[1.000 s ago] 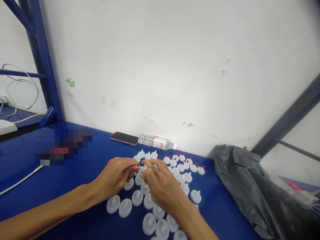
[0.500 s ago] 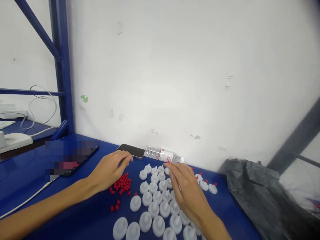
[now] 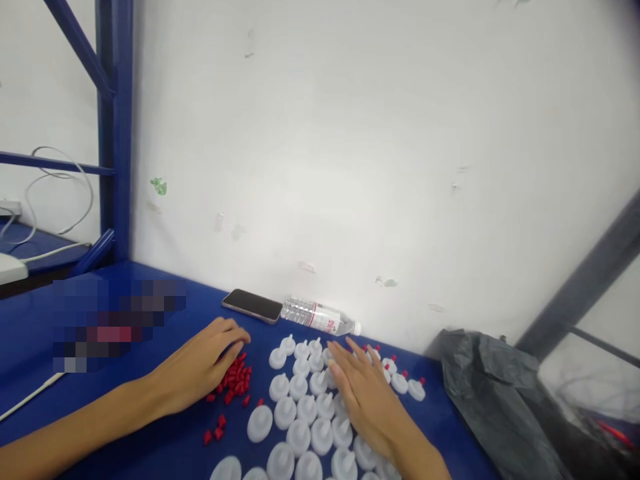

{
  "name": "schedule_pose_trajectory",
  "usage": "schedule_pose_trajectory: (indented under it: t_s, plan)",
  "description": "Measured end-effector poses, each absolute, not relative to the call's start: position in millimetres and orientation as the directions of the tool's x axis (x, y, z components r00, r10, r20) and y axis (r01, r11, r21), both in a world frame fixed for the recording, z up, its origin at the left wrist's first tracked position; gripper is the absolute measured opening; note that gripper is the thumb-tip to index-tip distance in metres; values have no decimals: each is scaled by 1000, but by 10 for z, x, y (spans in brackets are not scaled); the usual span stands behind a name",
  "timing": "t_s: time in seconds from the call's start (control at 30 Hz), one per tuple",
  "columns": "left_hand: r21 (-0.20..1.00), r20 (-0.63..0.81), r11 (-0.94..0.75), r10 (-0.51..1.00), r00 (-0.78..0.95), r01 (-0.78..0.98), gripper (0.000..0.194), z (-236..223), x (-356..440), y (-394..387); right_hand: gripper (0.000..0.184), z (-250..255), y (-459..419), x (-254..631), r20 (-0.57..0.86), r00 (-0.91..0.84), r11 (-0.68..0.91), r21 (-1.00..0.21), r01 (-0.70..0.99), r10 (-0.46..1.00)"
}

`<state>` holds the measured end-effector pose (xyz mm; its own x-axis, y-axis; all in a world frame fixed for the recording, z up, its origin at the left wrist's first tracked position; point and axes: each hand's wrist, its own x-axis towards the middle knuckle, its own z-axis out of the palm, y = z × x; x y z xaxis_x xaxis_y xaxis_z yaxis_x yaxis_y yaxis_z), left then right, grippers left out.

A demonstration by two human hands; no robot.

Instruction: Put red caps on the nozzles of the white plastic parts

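Observation:
My left hand (image 3: 205,363) is above the edge of a pile of small red caps (image 3: 236,383), thumb a little apart from its loosely bent fingers. I see nothing held in it. My right hand (image 3: 367,393) lies palm down with fingers spread over the right part of a group of white round lids with spouts (image 3: 299,437), hiding some of them. Beyond its fingertips stand several white lids with red tips (image 3: 417,389). A few red caps (image 3: 219,433) lie apart, nearer to me.
A phone (image 3: 253,305) and a clear plastic bottle (image 3: 320,315) lie along the white wall. At the right is a dark plastic bag (image 3: 490,393). A white cable (image 3: 35,395) runs to a blurred-out object on the left. A blue metal post (image 3: 123,133) rises behind.
My hands have parted from close together over the lids. The left moved left to the red caps, uncovering them; the right spread flat over the lids. The view also shifted.

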<state>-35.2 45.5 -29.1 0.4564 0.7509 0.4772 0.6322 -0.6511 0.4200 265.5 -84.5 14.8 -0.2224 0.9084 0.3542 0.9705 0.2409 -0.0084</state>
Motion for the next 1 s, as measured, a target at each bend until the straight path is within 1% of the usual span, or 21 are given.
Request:
schedule_pose_trajectory:
  t_s: [0.1,0.23,0.3,0.4,0.47,0.6,0.7,0.8,0.93,1.0]
  plan:
    - [443,442,-650,758,481,617,25,-431,-373,519,42,130,-841,2675,386,-249,272,-6,962,888]
    - [449,427,-659,751,503,603,23,-500,-372,536,41,142,-847,2666,363,-236,263,-25,964,901]
    - [456,413,-664,747,520,592,22,-477,-363,510,41,145,-845,2673,371,-248,275,-21,961,895]
    - [470,392,-663,748,536,583,23,-414,-348,469,40,159,-841,2685,438,-271,303,-4,953,858]
    - [475,388,-662,749,538,580,24,-377,-339,454,38,185,-843,2671,456,-268,304,-5,953,849]
    - [476,390,-652,758,523,590,25,-352,-339,465,36,246,-827,2576,406,-255,297,-44,954,878]
    - [479,387,-643,766,513,598,26,-365,-356,491,33,251,-753,2499,437,-263,324,-70,944,860]
    - [481,387,-640,768,510,599,26,-378,-372,513,29,233,-641,2461,470,-279,343,-56,937,837]
    - [462,371,-638,770,520,615,25,-349,-364,506,29,242,-549,2462,432,-306,363,-55,930,848]
    - [455,351,-625,781,517,635,25,-310,-347,491,31,268,-551,2470,437,-309,371,-63,926,845]
